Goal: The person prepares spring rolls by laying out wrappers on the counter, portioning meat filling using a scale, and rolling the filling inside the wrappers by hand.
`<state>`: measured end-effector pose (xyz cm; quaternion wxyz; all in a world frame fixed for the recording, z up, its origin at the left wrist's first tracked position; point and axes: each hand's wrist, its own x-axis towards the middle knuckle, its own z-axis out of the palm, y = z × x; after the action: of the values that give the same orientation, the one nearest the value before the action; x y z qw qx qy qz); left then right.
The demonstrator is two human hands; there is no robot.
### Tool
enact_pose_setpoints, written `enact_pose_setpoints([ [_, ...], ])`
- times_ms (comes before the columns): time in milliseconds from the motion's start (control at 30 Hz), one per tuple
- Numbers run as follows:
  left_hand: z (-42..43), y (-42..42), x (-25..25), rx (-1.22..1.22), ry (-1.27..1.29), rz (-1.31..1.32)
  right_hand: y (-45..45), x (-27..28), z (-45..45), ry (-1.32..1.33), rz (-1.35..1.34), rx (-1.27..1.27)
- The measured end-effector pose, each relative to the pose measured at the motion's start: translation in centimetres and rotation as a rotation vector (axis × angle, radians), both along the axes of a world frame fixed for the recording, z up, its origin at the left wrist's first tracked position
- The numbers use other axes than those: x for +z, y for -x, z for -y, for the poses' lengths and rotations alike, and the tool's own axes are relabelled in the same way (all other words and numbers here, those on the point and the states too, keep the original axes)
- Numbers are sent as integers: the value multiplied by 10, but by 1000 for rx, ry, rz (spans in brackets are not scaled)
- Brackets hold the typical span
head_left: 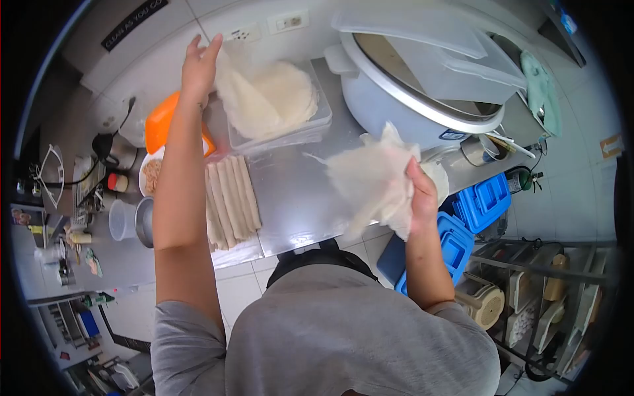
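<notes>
My left hand is raised at the back left, at the lifted edge of a thin, pale spring roll wrapper. That sheet peels up from a round stack of wrappers on a clear plastic container. The fingertips are partly hidden, but the sheet's edge seems pinched by them. On the right, my right hand is closed around a loose bunch of wrappers, held above the steel table and blurred at its edges. Several long, uncooked rolls lie side by side near my left forearm.
A large rice cooker with plastic lids on top stands at the back right. Left are an orange container, a plate of filling and a metal bowl. Blue lidded bins sit below the table's right end.
</notes>
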<state>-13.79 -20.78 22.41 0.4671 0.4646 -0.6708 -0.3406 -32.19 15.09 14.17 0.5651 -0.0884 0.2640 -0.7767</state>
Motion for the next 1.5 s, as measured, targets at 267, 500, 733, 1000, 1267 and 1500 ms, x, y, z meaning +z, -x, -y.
enact_pose_setpoints([
  [267,-95,-64,-85,-172,326,396,-14,-129,21,-610,-994,-142],
  [500,-187,-101,-199,-531,122,952,-63,-149,68,-69,-2018,23],
  [733,-212,-80,-219,-585,-24,959,-30,-151,84,-344,-2076,-145],
  [1000,-213,-54,-270,-470,278,890,-89,-161,39,-359,-1956,132],
  [1267,-215,-54,-264,-504,232,890,21,-137,16,-565,-1643,-298],
  [1500,-223,-56,-238,-581,256,825,50,-100,-8,-945,-2190,-368],
])
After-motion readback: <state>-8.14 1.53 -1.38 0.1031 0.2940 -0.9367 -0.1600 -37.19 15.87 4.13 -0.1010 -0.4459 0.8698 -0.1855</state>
